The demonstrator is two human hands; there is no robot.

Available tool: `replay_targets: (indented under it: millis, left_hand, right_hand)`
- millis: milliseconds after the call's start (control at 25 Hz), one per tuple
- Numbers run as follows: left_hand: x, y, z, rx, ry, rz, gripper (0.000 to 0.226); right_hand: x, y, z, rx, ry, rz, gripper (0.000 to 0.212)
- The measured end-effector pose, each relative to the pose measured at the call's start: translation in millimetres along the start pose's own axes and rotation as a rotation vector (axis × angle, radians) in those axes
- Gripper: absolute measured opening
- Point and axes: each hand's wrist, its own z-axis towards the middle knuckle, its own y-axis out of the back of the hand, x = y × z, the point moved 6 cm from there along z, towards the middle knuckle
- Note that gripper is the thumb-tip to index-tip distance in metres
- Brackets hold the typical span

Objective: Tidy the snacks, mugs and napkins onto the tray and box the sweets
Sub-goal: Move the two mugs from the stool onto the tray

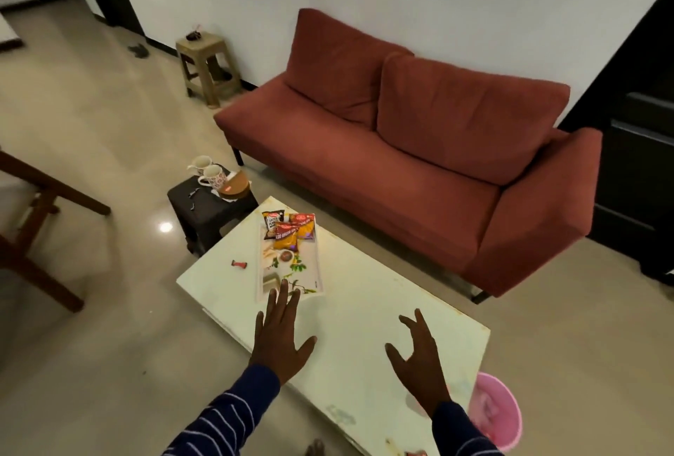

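A white printed tray (pixel 316 275) lies on the white coffee table (pixel 364 353). Three snack packets (pixel 290 229) are piled at its far end. My left hand (pixel 281 335) is flat and open, with its fingertips at the tray's near edge. My right hand (pixel 419 357) hovers open over the table, to the right of the tray, holding nothing. Two white mugs (pixel 208 171) and a round brown box (pixel 235 187) stand on a dark stool (pixel 204 207) beyond the table's far left corner. A small red item (pixel 239 264) lies on the table, left of the tray.
A red sofa (pixel 419 163) runs along the table's far side. A pink bin (pixel 496 412) stands at the table's near right corner. A beige stool (pixel 206 65) is by the wall. A wooden chair (pixel 36 222) is at the left.
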Motion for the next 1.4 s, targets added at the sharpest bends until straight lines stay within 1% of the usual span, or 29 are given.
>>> replay_targets:
  millis: [160, 280, 400, 520, 680, 880, 1000, 1160, 1400]
  left_hand:
    - [18, 15, -11, -0.041, 0.052, -0.026, 0.1]
    - [41, 37, -9, -0.058, 0.061, -0.05, 0.101]
    - [87, 62, 6, -0.061, 0.084, -0.061, 0.104]
    - [148, 91, 35, -0.068, 0.108, -0.087, 0.104]
    - [226, 126, 68, -0.056, 0.151, -0.143, 0.102]
    - [303, 180, 109, -0.019, 0.137, -0.344, 0.092]
    - [346, 207, 134, -0.006, 0.192, -0.415, 0.089]
    - [373, 224, 185, -0.007, 0.199, -0.465, 0.09]
    - [375, 237, 278, 0.017, 0.2, -0.448, 0.091]
  right_hand:
    - [41, -23, 14, 0.046, 0.09, -0.021, 0.064]
    - [83, -46, 29, 0.121, 0.129, -0.031, 0.068]
    - [127, -79, 47, 0.176, 0.18, -0.051, 0.072]
    - [175, -123, 77, 0.208, 0.183, -0.058, 0.074]
    - [234, -200, 111, 0.248, 0.142, -0.017, 0.071]
    - [304, -277, 140, 0.149, -0.014, 0.142, 0.061]
    - [341, -316, 151, 0.164, -0.071, 0.189, 0.057]
    - [365, -345, 191, 0.196, -0.073, 0.174, 0.057]
    - [396, -365, 291, 0.19, -0.092, 0.172, 0.06]
